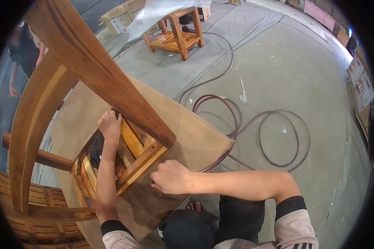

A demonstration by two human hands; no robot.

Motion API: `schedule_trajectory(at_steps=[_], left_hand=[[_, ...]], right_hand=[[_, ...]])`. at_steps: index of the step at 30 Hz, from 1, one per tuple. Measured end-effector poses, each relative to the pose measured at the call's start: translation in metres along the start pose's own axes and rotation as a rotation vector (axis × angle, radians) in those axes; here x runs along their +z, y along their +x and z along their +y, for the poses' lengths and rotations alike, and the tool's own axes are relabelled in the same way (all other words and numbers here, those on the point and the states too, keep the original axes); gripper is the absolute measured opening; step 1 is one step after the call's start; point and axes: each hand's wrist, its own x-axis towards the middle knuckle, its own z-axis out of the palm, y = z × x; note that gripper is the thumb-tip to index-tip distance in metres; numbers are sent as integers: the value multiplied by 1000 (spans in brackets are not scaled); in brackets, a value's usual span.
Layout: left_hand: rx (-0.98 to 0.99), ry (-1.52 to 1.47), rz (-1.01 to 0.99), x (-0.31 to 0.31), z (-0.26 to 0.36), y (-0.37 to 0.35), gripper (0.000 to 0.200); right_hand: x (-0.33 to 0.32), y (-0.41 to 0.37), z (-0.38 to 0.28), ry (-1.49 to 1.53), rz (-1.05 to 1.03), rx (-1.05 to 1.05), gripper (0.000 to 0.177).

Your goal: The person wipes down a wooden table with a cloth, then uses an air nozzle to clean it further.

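Observation:
A wooden chair (pixel 108 79) lies tipped on a brown board (pixel 199 128), its slatted seat frame low and its long legs reaching up to the left. My left hand (pixel 110 125) is closed at the far edge of the slatted frame, beside a small dark thing I cannot make out. Near the frame's right corner, my right hand (pixel 170 177) is held as a fist above the board, a little apart from the wood. What it holds, if anything, is hidden.
A reddish hose (pixel 259 137) lies looped on the grey floor at the right. Slatted wooden furniture (pixel 50 199) stands at the lower left. A small wooden table (pixel 178 41) and cartons (pixel 120 18) are at the back. Another person (pixel 25 50) stands at the upper left.

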Motion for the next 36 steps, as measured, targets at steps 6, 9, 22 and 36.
schedule_trajectory(at_steps=[6, 9, 22, 36], left_hand=[[79, 68, -12, -7, 2, 2, 25], [130, 96, -30, -9, 4, 1, 24], [176, 359, -110, -4, -27, -14, 17], [-81, 503, -193, -1, -200, -114, 16]], right_hand=[[11, 7, 4, -24, 53, -19, 27], [17, 7, 7, -24, 110, -27, 30], [18, 13, 8, -22, 33, 47, 29], [5, 4, 4, -54, -48, -9, 32]])
